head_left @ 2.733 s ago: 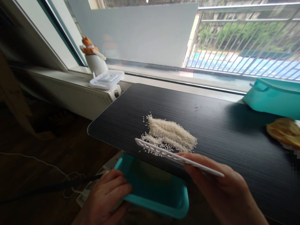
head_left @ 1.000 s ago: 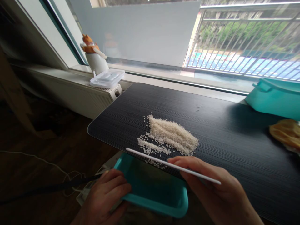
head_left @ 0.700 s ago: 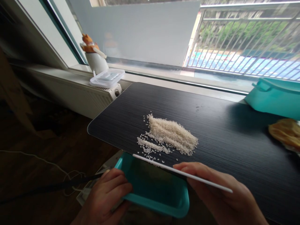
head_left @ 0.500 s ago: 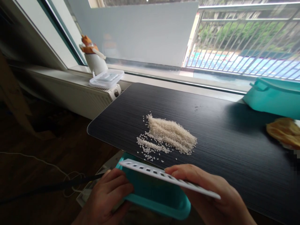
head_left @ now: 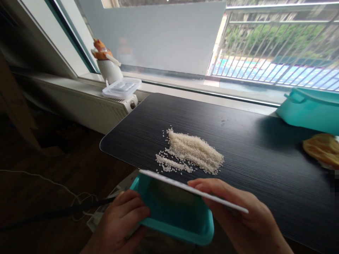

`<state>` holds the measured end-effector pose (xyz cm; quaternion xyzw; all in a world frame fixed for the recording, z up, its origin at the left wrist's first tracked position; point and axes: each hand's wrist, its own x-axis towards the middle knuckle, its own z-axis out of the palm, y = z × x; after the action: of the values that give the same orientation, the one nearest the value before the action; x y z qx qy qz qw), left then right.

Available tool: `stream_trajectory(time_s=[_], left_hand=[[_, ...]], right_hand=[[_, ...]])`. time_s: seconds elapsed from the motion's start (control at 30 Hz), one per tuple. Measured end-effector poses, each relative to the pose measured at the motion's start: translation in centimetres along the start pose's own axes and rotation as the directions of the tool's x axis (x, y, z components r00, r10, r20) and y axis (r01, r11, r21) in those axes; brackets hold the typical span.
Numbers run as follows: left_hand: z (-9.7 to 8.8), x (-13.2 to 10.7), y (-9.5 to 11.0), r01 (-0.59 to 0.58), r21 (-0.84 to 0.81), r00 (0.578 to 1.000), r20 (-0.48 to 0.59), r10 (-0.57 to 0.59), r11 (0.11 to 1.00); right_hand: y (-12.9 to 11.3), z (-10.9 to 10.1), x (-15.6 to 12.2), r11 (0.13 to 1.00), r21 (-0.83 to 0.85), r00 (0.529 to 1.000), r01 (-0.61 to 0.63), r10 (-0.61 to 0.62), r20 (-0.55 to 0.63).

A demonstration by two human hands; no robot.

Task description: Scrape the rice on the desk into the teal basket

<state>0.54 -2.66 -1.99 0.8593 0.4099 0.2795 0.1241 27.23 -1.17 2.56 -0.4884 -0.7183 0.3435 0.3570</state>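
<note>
Right hand (head_left: 238,215) pinches the white scraper (head_left: 185,188) just nearer than the rice (head_left: 192,151), above the teal tray (head_left: 174,215) gripped by the left hand (head_left: 122,218).

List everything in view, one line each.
rice: one pile, white, mid table
table: one, black, by the window
tray: one, teal, below the table's near edge
scraper: one, white, flat, above the tray
tub: one, teal, far right
cloth: one, yellow, right edge
box: one, clear, on the radiator
figurine: one, orange and white, windowsill
cable: one, dark, floor left
left hand: holds the tray
right hand: grips the scraper
</note>
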Motion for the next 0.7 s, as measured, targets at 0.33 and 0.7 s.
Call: stream_trajectory(time_s=[0.33,0.7], left_hand=[[-0.2,0.0,-0.1,-0.021,0.023,1.0,0.022,0.021,1.0],[-0.2,0.0,-0.1,-0.026,0.011,1.0,0.012,0.026,1.0]], right_hand=[[-0.5,0.4,0.8,0.999,0.044,1.0,0.011,-0.011,-0.004],[-0.4,-0.1,1.3,1.0,-0.009,0.997,0.002,-0.003,-0.083]])
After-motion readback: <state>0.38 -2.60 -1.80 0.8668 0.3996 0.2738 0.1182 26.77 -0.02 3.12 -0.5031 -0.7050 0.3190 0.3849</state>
